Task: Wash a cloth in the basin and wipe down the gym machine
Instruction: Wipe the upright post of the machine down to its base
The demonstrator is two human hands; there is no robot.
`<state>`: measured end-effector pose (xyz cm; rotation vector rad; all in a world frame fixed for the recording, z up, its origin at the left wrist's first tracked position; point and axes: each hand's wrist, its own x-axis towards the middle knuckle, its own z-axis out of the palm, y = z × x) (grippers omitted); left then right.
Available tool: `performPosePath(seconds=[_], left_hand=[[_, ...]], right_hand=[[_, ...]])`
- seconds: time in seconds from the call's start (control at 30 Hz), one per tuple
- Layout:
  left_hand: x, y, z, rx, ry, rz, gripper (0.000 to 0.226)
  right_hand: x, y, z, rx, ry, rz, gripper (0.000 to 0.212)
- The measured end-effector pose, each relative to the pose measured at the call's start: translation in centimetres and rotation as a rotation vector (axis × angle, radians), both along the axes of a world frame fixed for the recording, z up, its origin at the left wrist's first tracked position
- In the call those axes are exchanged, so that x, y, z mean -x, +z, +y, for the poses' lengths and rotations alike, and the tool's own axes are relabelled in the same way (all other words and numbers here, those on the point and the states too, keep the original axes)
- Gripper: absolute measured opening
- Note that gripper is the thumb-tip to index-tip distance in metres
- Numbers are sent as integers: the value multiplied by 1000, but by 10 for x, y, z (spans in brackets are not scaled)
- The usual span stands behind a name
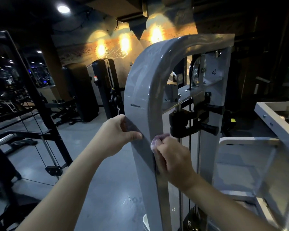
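A grey gym machine [145, 84] with an arched steel frame stands in front of me. My left hand [117, 134] grips the outer edge of its near upright, thumb across the front face. My right hand [172, 155] holds a small pale cloth [155, 141] bunched in its fingers and presses it against the inner edge of the same upright, just right of the left hand. Only the top of the cloth shows above the fingers. No basin is in view.
Behind the upright hang a black cable, a pulley [197, 70] and a black clamp [182, 122]. A white frame [270, 120] stands close on the right. Black machines [105, 87] and a dark rack [32, 97] fill the left over grey floor [97, 164].
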<state>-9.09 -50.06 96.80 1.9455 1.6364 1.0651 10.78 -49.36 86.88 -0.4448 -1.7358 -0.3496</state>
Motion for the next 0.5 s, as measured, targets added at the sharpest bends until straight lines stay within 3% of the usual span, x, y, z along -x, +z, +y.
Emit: performPosePath(seconds=[0.1,0.2,0.27,0.4,0.5], left_hand=[[1,3,2,-1,-14,14,40],[2,5,0,7,-31,16,42],[3,9,-3,19,-37,42,48],[11,30,-8,-33,-61,89,72],[9,51,-8,-123,-65,-25,70]], right_hand=[[3,44,8,-38,5,26,6],[0,115,25,-90,-35,191,5],[0,126,30,-87,-21,261,8],[2,71,10,-79,14,44,7],[-7,84,18,-153,-5,-93,8]])
